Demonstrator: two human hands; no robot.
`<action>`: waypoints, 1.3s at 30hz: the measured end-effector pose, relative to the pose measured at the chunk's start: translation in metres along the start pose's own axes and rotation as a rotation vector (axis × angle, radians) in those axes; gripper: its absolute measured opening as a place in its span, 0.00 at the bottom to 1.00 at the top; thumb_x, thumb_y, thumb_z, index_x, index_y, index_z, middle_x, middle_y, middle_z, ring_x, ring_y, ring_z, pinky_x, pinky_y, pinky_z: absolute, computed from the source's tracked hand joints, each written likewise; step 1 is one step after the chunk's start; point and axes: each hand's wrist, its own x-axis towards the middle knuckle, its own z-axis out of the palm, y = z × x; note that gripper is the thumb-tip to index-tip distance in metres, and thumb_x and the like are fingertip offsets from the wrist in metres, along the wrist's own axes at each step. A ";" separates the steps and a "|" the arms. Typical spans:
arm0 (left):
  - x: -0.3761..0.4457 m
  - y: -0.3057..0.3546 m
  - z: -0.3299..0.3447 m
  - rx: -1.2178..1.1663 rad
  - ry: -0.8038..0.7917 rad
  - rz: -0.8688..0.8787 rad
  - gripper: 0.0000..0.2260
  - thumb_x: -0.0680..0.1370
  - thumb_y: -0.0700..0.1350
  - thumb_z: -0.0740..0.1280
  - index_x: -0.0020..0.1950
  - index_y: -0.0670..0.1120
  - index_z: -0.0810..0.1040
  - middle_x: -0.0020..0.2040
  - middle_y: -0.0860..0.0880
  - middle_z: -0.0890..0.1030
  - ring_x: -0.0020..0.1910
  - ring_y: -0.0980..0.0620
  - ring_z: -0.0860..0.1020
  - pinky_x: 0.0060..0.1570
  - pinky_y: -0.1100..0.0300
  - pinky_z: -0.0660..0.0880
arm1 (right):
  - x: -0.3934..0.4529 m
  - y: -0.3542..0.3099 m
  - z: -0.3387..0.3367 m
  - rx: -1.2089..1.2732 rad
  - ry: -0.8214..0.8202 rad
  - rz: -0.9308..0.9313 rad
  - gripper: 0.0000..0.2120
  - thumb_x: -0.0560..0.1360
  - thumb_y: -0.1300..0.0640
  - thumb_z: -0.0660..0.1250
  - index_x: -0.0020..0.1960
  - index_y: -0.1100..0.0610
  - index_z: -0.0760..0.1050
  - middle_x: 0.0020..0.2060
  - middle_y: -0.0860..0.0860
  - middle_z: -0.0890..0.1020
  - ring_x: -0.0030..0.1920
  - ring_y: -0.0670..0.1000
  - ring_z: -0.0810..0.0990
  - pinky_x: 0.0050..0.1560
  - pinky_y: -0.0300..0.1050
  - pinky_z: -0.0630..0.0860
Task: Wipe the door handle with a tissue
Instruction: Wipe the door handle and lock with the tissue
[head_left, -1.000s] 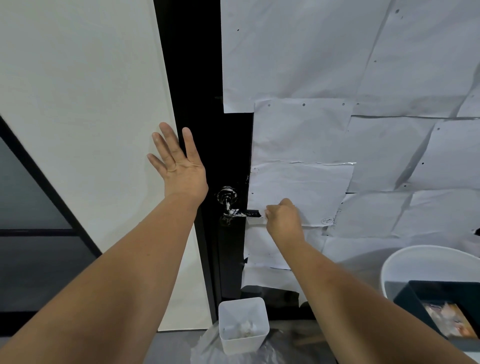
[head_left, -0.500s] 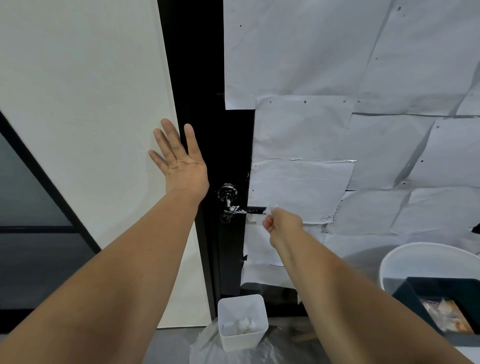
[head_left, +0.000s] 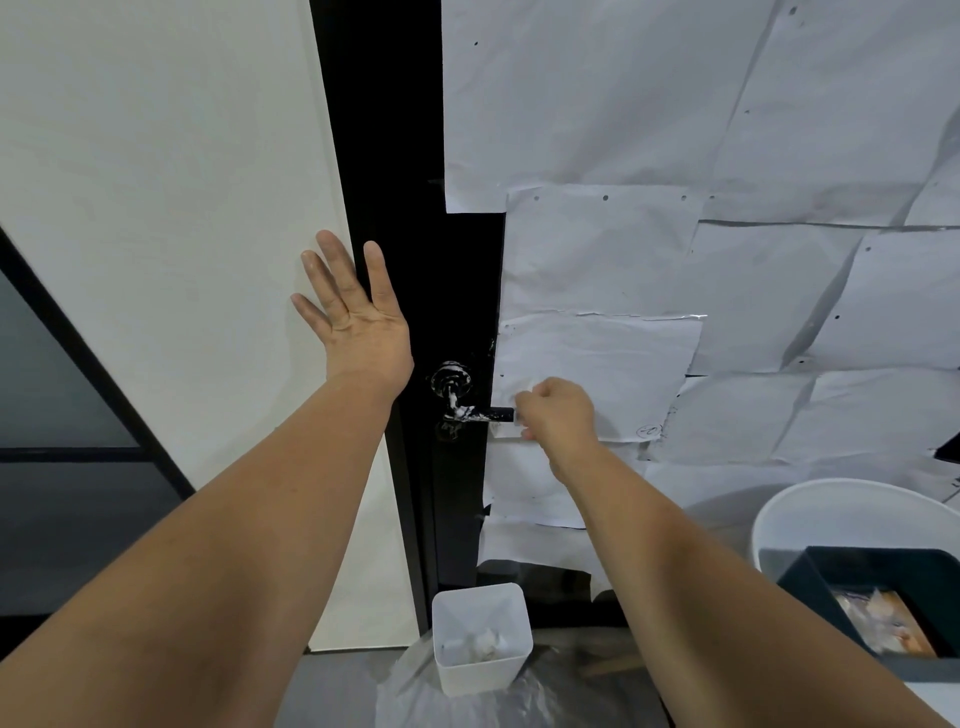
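The door handle (head_left: 480, 413), a dark lever on a black door (head_left: 457, 260), sits at mid-frame with a round fitting just above it. The right hand (head_left: 558, 415) is at the free outer end of the lever, fingers curled closed; a small edge of white tissue (head_left: 521, 402) shows at the fingertips against the lever end, so the hand appears to be pinching the tissue there, though most of the tissue is hidden inside the fist. The left hand (head_left: 356, 317) lies flat and spread, fingers straight, pressed against the white wall panel (head_left: 156, 260) at the edge of the door frame, holding nothing. White smears remain plainly visible on the inner part of the lever, on its neck and on the round fitting above. Judgement: wiping is under way at the outer end only; the soiled inner section near the pivot is not yet cleaned, and that portion makes up most of the remaining work. Paper sheets (head_left: 675, 260) cover the door to the right of the handle. A small white bin (head_left: 483, 639) with crumpled white material inside stands on the floor below, well apart from the handle.
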 end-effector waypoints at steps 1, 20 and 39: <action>0.000 0.000 0.000 0.000 0.000 -0.002 0.51 0.69 0.31 0.65 0.73 0.45 0.25 0.73 0.29 0.35 0.72 0.25 0.37 0.66 0.26 0.42 | 0.003 0.001 -0.001 -0.119 0.030 -0.082 0.01 0.68 0.63 0.62 0.38 0.60 0.71 0.37 0.60 0.80 0.36 0.59 0.78 0.36 0.50 0.76; 0.001 -0.002 0.002 0.007 0.004 0.004 0.51 0.69 0.30 0.64 0.73 0.46 0.24 0.73 0.30 0.35 0.72 0.25 0.37 0.66 0.26 0.43 | -0.004 0.011 0.023 -0.943 -0.085 -0.728 0.10 0.66 0.72 0.63 0.44 0.63 0.74 0.43 0.54 0.68 0.46 0.55 0.69 0.37 0.45 0.65; 0.000 -0.001 0.002 0.018 0.009 -0.005 0.51 0.68 0.29 0.63 0.72 0.46 0.23 0.73 0.29 0.35 0.72 0.25 0.36 0.67 0.26 0.43 | -0.004 0.004 0.040 -0.830 -0.092 -0.770 0.12 0.61 0.76 0.61 0.36 0.61 0.70 0.38 0.56 0.68 0.38 0.54 0.66 0.30 0.40 0.58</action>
